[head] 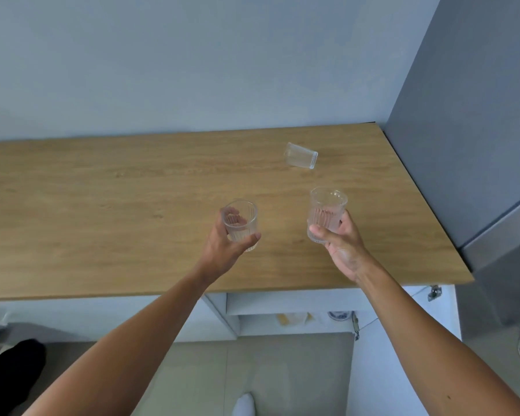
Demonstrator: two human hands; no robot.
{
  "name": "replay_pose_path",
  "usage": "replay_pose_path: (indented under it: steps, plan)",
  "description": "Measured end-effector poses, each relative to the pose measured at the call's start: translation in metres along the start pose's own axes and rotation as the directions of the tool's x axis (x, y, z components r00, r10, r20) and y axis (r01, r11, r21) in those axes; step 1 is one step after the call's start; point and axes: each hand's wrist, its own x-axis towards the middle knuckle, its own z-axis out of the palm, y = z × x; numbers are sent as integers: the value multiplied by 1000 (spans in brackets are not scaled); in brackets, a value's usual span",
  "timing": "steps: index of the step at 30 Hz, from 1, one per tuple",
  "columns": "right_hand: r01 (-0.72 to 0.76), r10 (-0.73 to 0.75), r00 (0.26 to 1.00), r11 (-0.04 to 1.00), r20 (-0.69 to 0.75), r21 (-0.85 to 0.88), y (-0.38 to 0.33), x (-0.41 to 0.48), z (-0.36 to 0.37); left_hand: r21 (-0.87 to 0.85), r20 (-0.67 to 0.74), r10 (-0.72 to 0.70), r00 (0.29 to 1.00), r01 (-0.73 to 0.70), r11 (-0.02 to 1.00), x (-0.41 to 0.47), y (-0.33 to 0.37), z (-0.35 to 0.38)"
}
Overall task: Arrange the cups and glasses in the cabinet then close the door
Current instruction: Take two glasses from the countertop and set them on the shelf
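Three clear glasses are in view. Two are ribbed tumblers, one in each hand; the third, a smooth glass [300,155], lies on its side on the wooden countertop [102,211], well beyond the hands and nearer the grey wall panel [469,121] on the right.

Below the counter's front edge, an open cabinet [291,304] shows a white shelf with a few small items, too blurred to name; a hinge [434,292] shows at its right side. Nothing lies on the counter between the hands and the fallen glass.

The left hand [225,250] wraps around the lower part of the left tumbler [240,221], thumb across the front and fingers behind, holding it upright above the counter. The right hand [342,244] closes on the right tumbler [326,214] near its base, thumb in front, and the glass tilts slightly. Both tumblers are apart from each other and look empty.
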Motion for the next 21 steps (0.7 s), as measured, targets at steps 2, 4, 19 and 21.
replay_pose_path:
  steps: [2, 4, 19, 21]
  plan:
    - [30, -31, 999, 997, -11, -68, 6, -16, -2, 4, 0, 2, 1000, -2, 1000, -22, 4, 3]
    - [47, -53, 998, 991, -44, -123, 16, -34, -4, 4, 27, 1, 1000, -1, 1000, -48, 4, 6]
    - [33, -58, 988, 985, -141, -172, 115, -171, 38, 108, 171, 2, 985, -21, 994, -177, -58, -8]
    - [35, -65, 985, 983, -161, -182, 137, -176, 40, 126, 196, 23, 980, -48, 991, -182, -75, -5]
